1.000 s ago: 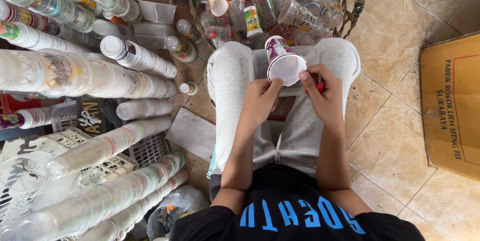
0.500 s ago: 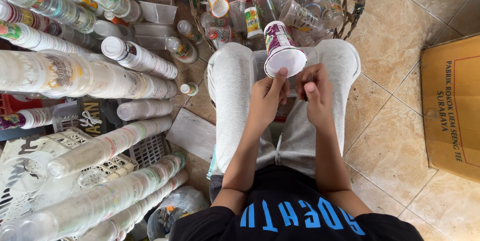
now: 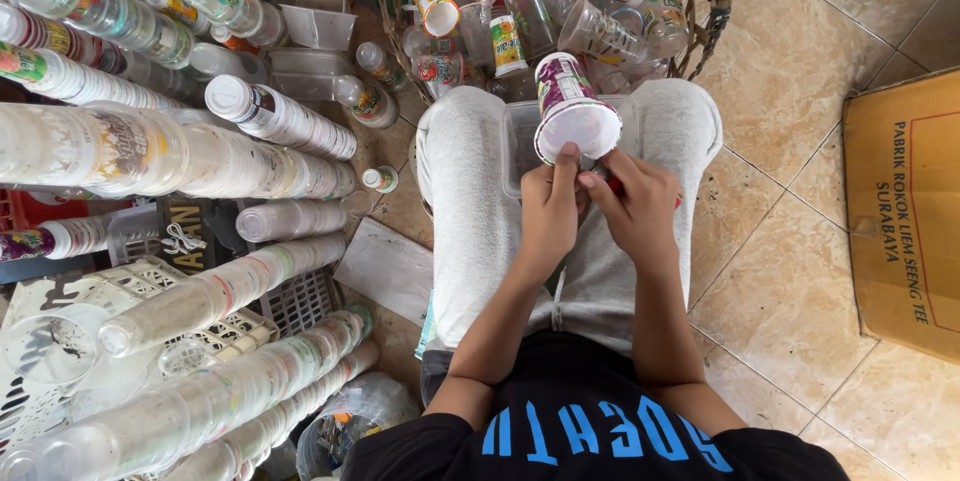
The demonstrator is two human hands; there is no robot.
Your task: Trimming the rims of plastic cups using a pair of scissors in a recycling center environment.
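Over my knees, my left hand (image 3: 548,209) gripped the cup (image 3: 572,111), its white mouth turned back toward me. My right hand (image 3: 640,203) had closed in, pinching 1 small red tool.

Left hand (image 3: 548,209) grips a white plastic cup (image 3: 570,111) at its rim over the lap; right hand (image 3: 640,206) touches it, stacked cups (image 3: 200,301) lying beside

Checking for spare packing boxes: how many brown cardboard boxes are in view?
1: a brown cardboard box lying on the tiled floor at the right edge, partly cut off; others may be out of frame.
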